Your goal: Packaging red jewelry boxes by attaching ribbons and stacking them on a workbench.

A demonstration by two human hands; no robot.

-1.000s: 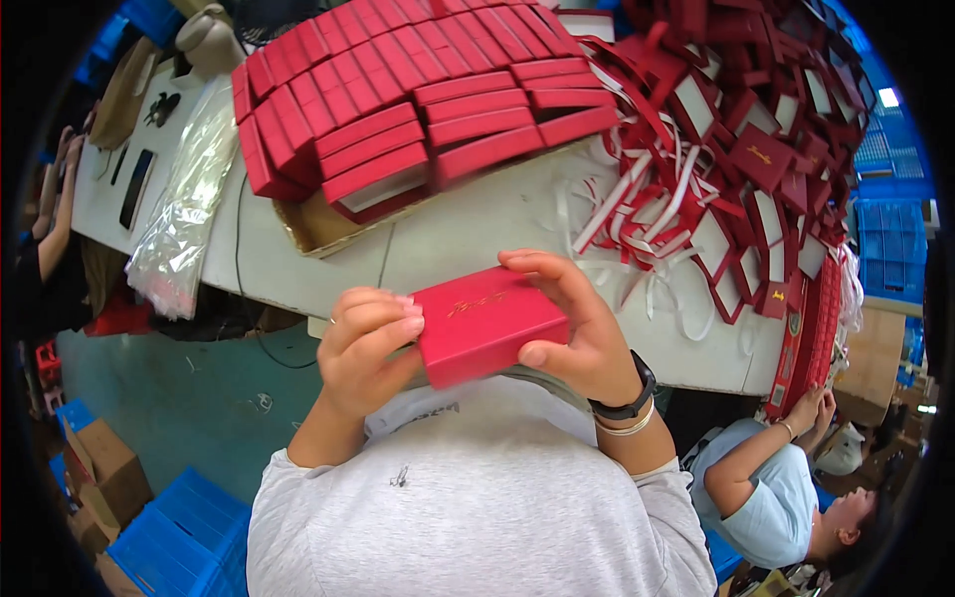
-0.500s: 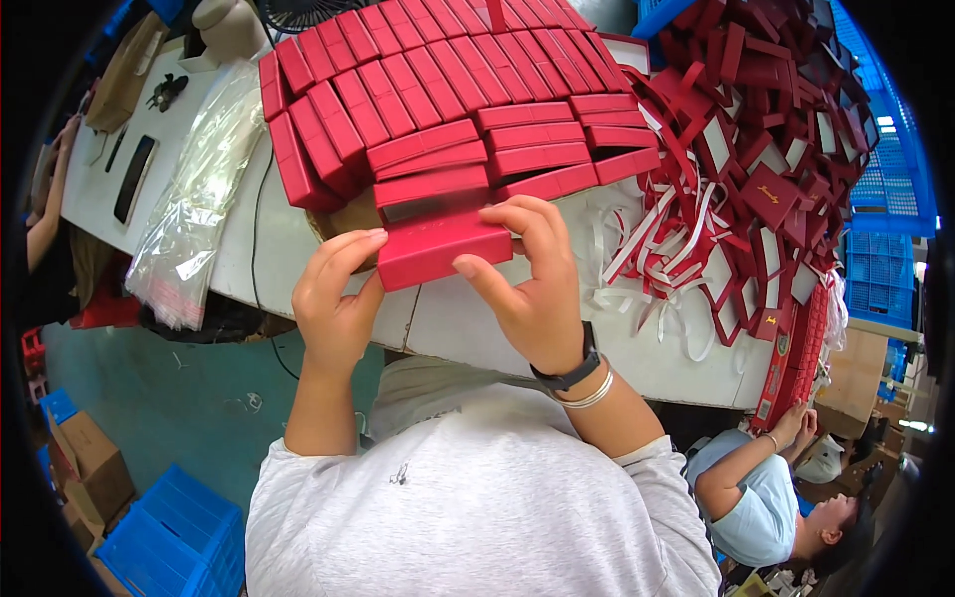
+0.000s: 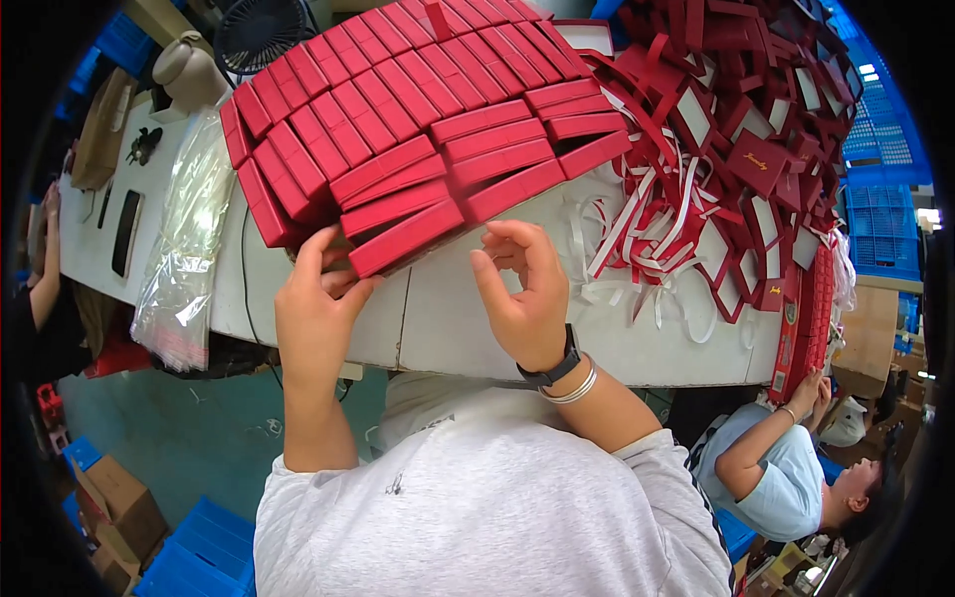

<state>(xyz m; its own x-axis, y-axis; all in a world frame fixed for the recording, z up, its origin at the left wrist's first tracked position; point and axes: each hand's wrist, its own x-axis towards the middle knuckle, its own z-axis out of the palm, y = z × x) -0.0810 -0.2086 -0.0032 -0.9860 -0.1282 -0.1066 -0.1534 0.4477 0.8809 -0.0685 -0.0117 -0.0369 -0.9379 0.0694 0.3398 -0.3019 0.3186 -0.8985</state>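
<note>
A red flat box (image 3: 403, 237) lies at the near end of a row of stacked red boxes (image 3: 398, 119) on the white table (image 3: 448, 318). My left hand (image 3: 316, 308) rests against that box's left end, thumb and fingers touching its edge. My right hand (image 3: 522, 289) hovers just right of the box with curled, parted fingers and nothing in it. A dark watch and silver bangles sit on my right wrist.
A heap of open red boxes with white ribbons (image 3: 736, 149) covers the table's right side. A clear plastic bag (image 3: 184, 249) hangs over the left edge. Blue crates (image 3: 199, 557) and cardboard boxes (image 3: 119, 497) stand on the floor. Another person (image 3: 786, 468) sits at lower right.
The red box that both hands held has been set down at the near end of the stack. My right hand has let go; my left hand still touches it.
</note>
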